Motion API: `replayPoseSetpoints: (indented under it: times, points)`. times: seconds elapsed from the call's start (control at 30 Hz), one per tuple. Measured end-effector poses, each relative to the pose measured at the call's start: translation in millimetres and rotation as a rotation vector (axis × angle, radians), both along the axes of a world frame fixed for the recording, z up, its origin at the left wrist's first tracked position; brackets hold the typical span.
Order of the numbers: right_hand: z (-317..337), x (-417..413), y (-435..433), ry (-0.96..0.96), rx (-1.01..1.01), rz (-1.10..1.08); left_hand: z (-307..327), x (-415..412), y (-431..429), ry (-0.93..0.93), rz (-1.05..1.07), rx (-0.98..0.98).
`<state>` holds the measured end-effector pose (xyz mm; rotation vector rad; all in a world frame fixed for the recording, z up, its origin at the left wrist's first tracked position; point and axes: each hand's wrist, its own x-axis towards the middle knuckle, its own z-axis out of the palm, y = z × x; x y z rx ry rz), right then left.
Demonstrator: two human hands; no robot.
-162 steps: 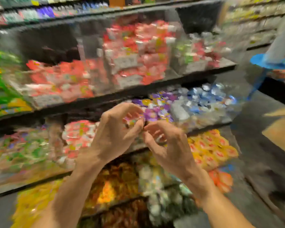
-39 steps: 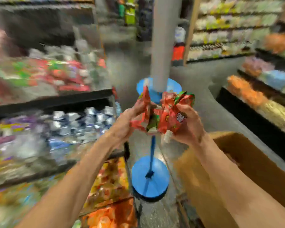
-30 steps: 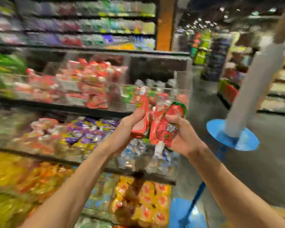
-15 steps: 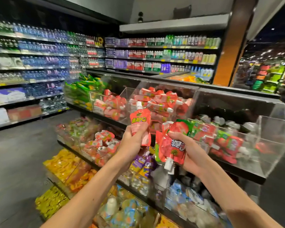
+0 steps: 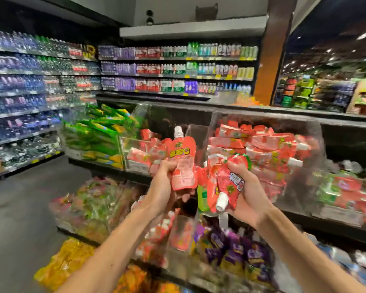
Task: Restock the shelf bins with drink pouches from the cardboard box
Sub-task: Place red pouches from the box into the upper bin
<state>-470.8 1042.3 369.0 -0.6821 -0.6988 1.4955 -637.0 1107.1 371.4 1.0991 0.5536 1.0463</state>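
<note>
Head view recorded one pink pouch (image 5: 183, 163), cap at twelve o'clock, gripped by curled fingers of the left hand (image 5: 163, 187). Right hand (image 5: 248, 193) clutched at least two red pouches (image 5: 227, 185), one cap toward seven o'clock, before the clear bin (image 5: 313, 132) at two o'clock.

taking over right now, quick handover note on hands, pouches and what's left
Left hand grips one pink pouch upright, cap up.
Right hand grips a bunch of red pouches, one cap pointing down.
Both are held in front of the upper clear bins: the left bin partly filled, the right bin heaped.
Done: pouches brought to the shelf.
Left: drop them in a bin; the cardboard box is out of view.
</note>
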Motion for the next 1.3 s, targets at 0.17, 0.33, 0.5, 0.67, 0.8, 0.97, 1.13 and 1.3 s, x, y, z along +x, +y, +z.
replayPoseSetpoints:
  times: [0.17,0.33,0.5,0.67,0.8,0.97,1.13,1.3]
  points:
    - [13.5,-22.0,42.6,0.001,0.041,-0.145,3.4,-31.6,68.3,0.069,-0.026,0.058]
    - [32.3,-29.2,69.2,0.0,0.044,-0.226,28.4,-66.9,129.0,0.264,0.212,0.278]
    - [55.0,-34.3,91.2,0.014,0.082,-0.257,71.4,-75.1,191.9,0.413,0.276,0.441]
    - [71.3,-42.2,118.4,-0.052,0.023,-0.279,88.6,-55.9,236.0,0.487,0.164,0.224]
    - [81.6,-50.1,134.8,-0.05,-0.003,-0.284,78.9,-40.8,262.1,0.705,0.138,0.338]
    - [82.9,-53.8,145.3,-0.066,-0.039,-0.288,61.2,-27.8,292.0,1.245,0.228,0.853]
    - [77.3,-52.5,153.8,-0.103,-0.073,-0.29,46.2,-9.1,306.7,1.395,0.184,0.972]
    - [70.3,-47.6,157.8,-0.154,-0.096,-0.273,36.9,6.4,320.5,1.481,0.129,0.949]
